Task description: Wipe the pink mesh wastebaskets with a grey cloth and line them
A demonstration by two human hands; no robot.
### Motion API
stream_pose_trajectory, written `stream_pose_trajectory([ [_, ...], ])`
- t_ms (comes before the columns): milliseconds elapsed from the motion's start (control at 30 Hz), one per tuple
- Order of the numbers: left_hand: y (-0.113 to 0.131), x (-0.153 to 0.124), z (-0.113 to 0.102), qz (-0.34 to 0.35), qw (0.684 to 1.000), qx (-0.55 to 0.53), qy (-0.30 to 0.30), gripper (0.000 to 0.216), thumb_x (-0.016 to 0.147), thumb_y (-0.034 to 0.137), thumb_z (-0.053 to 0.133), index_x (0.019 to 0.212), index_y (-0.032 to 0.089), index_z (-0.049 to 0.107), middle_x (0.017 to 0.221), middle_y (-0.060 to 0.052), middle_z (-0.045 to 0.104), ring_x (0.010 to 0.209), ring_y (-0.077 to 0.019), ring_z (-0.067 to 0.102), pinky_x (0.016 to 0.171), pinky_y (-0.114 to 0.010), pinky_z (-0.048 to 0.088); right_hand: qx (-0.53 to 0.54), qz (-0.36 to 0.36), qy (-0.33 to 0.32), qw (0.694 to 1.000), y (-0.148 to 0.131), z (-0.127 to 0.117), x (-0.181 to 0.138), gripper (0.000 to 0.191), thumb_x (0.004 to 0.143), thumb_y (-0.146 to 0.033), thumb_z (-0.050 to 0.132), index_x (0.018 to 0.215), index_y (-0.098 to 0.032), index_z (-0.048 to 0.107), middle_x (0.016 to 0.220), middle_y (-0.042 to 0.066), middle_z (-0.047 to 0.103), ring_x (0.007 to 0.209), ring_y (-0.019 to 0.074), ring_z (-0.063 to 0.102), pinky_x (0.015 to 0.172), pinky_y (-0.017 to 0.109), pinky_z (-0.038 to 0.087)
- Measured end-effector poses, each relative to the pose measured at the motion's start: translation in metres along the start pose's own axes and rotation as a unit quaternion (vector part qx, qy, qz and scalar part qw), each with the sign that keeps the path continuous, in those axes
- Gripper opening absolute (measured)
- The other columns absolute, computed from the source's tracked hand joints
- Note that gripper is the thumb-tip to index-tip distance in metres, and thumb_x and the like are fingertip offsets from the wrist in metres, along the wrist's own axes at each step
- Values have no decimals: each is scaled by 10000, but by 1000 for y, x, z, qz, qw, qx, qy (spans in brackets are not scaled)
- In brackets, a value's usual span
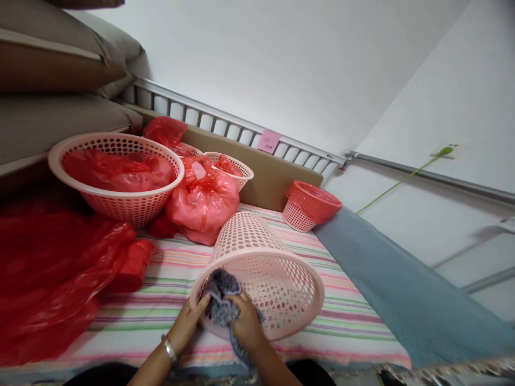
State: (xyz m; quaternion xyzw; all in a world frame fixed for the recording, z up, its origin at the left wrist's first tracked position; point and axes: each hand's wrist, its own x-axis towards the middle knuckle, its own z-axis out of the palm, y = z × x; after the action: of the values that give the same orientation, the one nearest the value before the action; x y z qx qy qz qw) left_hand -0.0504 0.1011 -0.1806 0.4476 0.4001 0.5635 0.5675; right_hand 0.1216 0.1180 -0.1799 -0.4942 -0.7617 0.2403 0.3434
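Note:
A pink perforated plastic basket (257,262) lies on its side on the striped bed sheet (169,268), its open mouth facing me. My left hand (185,324), with a metal bracelet at the wrist, grips the near left part of the basket's rim. My right hand (246,324) is closed on a grey knitted cloth (220,297) and presses it against the rim and inner wall. Part of the cloth hangs down below my right wrist.
A big pink basket (116,177) holds red plastic bags. A tied red bag (203,201), two smaller baskets (233,169) and an orange-red basket (311,203) stand behind. Loose red plastic (48,273) lies left. A grey-blue cloth (402,289) covers the bed's right edge; pillows are stacked upper left.

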Motion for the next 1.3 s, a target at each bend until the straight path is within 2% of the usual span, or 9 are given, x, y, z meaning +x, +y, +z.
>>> stream_pose_trajectory([
  [100,1,-4,2,-13,1000,6,-19,555,785,469,517,1236,148,494,1318,-107,499,1250,-271,402,1091,-425,228,-43,41,85,995,16,11,33,521,547,-20,438,993,-196,641,1025,69,609,1026,226,534,928,357,392],
  [167,0,-7,4,-27,999,3,-23,556,788,460,520,1247,149,485,1321,-110,495,1252,-276,397,1083,-430,248,-59,56,115,990,26,17,59,500,569,-41,453,1019,-175,626,1058,86,603,1056,241,519,955,375,369],
  [400,-4,-11,7,-56,997,4,-44,536,788,440,534,1243,159,495,1207,-96,602,1255,-260,395,1080,-409,263,-50,81,147,985,52,23,124,320,771,-213,441,1059,-185,577,1211,98,537,1205,236,401,1036,427,252],
  [533,-2,-12,8,-64,997,5,-47,515,785,439,539,1223,171,515,1335,-84,480,1262,-269,384,1075,-414,274,-36,90,134,986,57,24,132,351,807,-230,385,1112,-163,544,1248,107,507,1226,222,381,1032,427,258],
  [667,-4,-12,7,-57,997,0,-47,556,797,431,526,1278,163,452,1360,-86,447,1269,-251,377,1086,-411,255,-22,68,85,994,45,23,112,348,732,-228,498,1064,-176,586,1155,95,576,1143,238,467,971,395,349],
  [800,-9,-11,6,-40,998,13,-41,580,802,435,514,1298,147,424,1375,-99,424,1287,-251,345,1102,-419,206,-5,37,30,999,21,17,64,342,625,-145,556,948,-203,650,994,56,637,980,226,562,886,357,425],
  [1000,-12,-7,0,-13,1000,18,-22,604,749,471,569,1251,148,480,1357,-114,447,1294,-279,324,1102,-427,193,16,-19,-38,999,-9,3,4,494,586,-51,503,1014,-254,643,1032,38,606,1024,210,521,909,344,399],
  [1167,1,-7,-11,1,1000,9,17,549,745,427,596,1226,180,500,1370,-76,435,1274,-270,364,1087,-412,247,8,-37,-58,998,-23,-3,-14,544,580,-34,479,1025,-301,640,1112,15,594,1049,213,503,911,362,389],
  [1300,4,-7,-11,-1,1000,-19,6,501,758,412,585,1202,184,534,1325,-69,494,1271,-264,370,1090,-408,248,-25,-33,-33,999,-10,-1,-5,564,561,-15,436,1008,-286,650,1085,21,607,1046,214,502,909,362,385],
])
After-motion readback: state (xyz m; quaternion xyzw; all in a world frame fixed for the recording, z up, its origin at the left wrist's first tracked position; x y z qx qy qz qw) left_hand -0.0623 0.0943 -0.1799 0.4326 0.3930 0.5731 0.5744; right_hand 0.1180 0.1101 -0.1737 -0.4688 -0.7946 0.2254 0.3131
